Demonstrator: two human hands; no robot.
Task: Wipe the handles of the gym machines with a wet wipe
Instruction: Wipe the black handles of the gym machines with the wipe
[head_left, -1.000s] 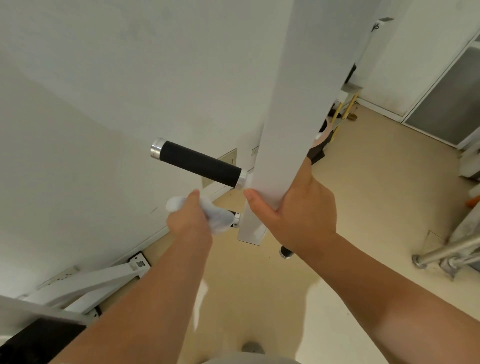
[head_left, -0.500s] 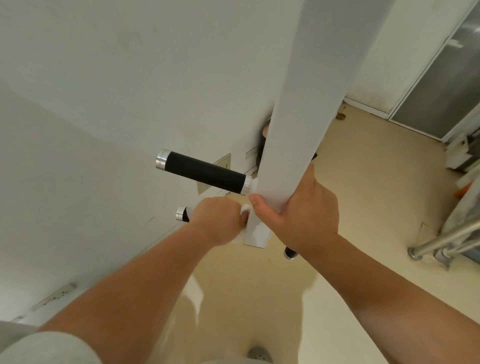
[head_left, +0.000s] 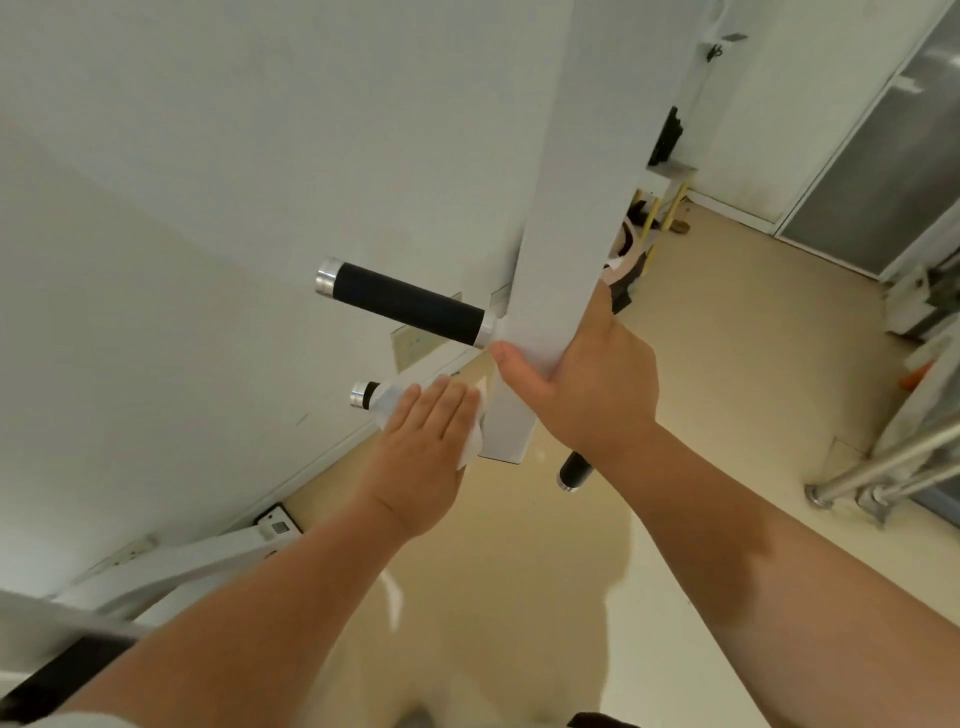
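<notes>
A white upright post (head_left: 571, 208) of the gym machine carries a black foam handle (head_left: 410, 304) with silver end caps, sticking out to the left. Below it a second, lower handle (head_left: 362, 395) shows only its silver end; the rest is covered. My left hand (head_left: 426, 447) lies over that lower handle with straight fingers, pressing a white wet wipe (head_left: 470, 447) onto it. My right hand (head_left: 587, 384) grips the post's lower end, thumb across its front. A third black handle (head_left: 574, 470) pokes out below my right wrist.
A white wall stands close on the left. White frame bars (head_left: 208, 561) and a black pad (head_left: 62, 675) lie at lower left. Steel tubes (head_left: 883, 467) cross the beige floor at right. A small stool with yellow legs (head_left: 670, 176) stands by the far wall.
My left hand was curled round the lower handle with the wipe; its fingers now lie flat over the wipe. My right hand keeps its grip on the post.
</notes>
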